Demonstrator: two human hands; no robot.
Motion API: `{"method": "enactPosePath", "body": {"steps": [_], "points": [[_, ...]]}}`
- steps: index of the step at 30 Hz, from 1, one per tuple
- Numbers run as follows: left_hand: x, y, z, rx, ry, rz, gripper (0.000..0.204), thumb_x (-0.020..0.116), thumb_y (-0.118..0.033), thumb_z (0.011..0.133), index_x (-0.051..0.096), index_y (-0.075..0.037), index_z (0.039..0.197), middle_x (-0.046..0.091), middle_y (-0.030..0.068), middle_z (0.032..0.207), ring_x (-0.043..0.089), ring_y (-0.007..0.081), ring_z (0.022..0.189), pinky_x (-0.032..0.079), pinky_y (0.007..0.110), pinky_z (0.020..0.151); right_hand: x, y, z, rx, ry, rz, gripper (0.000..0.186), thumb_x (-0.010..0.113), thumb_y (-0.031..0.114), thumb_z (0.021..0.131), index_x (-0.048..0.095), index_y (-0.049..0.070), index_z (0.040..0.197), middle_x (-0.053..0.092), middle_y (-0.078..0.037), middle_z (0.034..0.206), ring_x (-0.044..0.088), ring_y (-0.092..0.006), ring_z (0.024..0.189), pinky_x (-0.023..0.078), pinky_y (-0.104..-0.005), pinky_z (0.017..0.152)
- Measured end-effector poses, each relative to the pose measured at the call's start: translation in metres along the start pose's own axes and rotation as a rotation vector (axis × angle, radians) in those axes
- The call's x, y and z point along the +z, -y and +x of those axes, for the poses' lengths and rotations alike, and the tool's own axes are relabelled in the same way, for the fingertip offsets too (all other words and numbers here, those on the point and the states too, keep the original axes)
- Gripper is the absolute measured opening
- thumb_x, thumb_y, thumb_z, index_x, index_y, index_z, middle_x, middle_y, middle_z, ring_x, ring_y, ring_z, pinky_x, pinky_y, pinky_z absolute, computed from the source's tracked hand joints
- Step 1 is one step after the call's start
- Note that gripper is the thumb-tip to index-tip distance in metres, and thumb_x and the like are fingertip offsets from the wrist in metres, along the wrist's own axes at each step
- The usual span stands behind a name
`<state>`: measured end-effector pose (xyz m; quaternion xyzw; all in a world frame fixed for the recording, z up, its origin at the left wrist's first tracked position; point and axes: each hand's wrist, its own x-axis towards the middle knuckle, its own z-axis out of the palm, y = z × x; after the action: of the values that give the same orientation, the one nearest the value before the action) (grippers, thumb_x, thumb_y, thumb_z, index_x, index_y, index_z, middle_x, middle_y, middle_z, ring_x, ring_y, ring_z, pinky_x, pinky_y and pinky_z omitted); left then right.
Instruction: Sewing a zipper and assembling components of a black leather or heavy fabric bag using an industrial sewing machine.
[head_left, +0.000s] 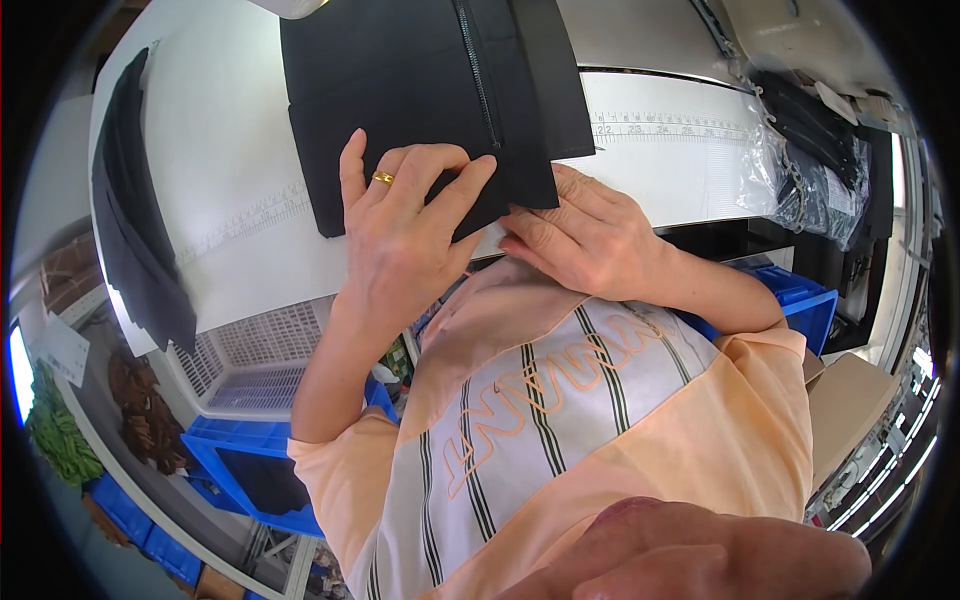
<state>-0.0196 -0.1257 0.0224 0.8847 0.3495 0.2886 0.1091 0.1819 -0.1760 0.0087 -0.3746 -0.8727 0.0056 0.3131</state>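
Note:
A black fabric piece (385,95) with a metal zipper (475,75) lies on the white table before me. My left hand (405,215), with a gold ring on one finger, is on its near edge. The index fingertip presses just below the zipper's end, the little finger sticks out, and the thumb seems tucked under the cloth, mostly hidden. At the near right corner my right hand (585,235) pinches the cloth's edge between bent fingers and thumb. A further black layer shows along the right side of the piece.
Printed ruler scales run across the white tabletop (680,165). Dark cloth (140,210) hangs over its left end. Plastic-wrapped dark goods with a chain (795,185) lie at the right. Below stand a white basket (265,345) and blue crates (215,445); a pale machine part (290,6) overhangs the top.

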Motion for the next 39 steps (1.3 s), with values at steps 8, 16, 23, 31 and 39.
{"method": "enactPosePath", "body": {"steps": [8,16,23,31,39], "points": [[0.001,0.002,-0.002,0.005,-0.007,0.0,0.04,0.078,-0.013,0.057,0.073,-0.01,0.096,0.058,-0.0011,0.094,0.059,0.0174,0.084,0.024,0.051,0.108,0.003,0.0,-0.004,0.011,0.012,-0.007,0.035,0.073,0.019,0.076,0.066,0.001,0.105,0.066,-0.014,0.095,0.064,-0.0312,0.096,0.055,-0.0364,0.083],[0.001,0.003,-0.002,-0.011,0.004,-0.024,0.043,0.079,-0.013,0.055,0.072,-0.01,0.097,0.059,-0.0012,0.097,0.06,0.0183,0.087,0.023,0.051,0.109,0.004,-0.001,-0.003,0.013,-0.004,-0.013,0.037,0.073,0.02,0.076,0.067,0.001,0.106,0.066,-0.013,0.09,0.064,-0.0312,0.095,0.055,-0.0364,0.083],[0.001,0.004,-0.002,0.03,0.014,-0.005,0.041,0.078,-0.014,0.06,0.07,-0.009,0.1,0.064,-0.0005,0.109,0.063,0.0173,0.096,0.02,0.053,0.111,0.0,0.0,-0.002,0.008,0.015,0.003,0.037,0.074,0.02,0.074,0.067,0.001,0.105,0.066,-0.014,0.091,0.064,-0.0312,0.098,0.055,-0.0373,0.086],[-0.007,-0.001,-0.005,0.091,0.145,0.101,0.051,0.079,-0.026,0.064,0.067,-0.005,0.109,0.062,0.0023,0.114,0.061,0.0176,0.1,0.018,0.061,0.109,-0.024,-0.007,-0.013,-0.076,0.087,0.361,0.034,0.075,0.017,0.073,0.067,0.002,0.102,0.065,-0.011,0.096,0.064,-0.0274,0.087,0.053,-0.0326,0.075],[-0.001,-0.008,-0.007,0.049,0.102,0.15,0.056,0.077,-0.046,0.073,0.068,-0.006,0.112,0.062,-0.0003,0.116,0.061,0.0171,0.099,0.012,0.054,0.114,-0.009,-0.055,0.023,-0.045,0.109,-0.004,0.034,0.067,0.008,0.074,0.067,0.007,0.108,0.061,-0.003,0.118,0.056,-0.0232,0.107,0.049,-0.0357,0.087]]}}
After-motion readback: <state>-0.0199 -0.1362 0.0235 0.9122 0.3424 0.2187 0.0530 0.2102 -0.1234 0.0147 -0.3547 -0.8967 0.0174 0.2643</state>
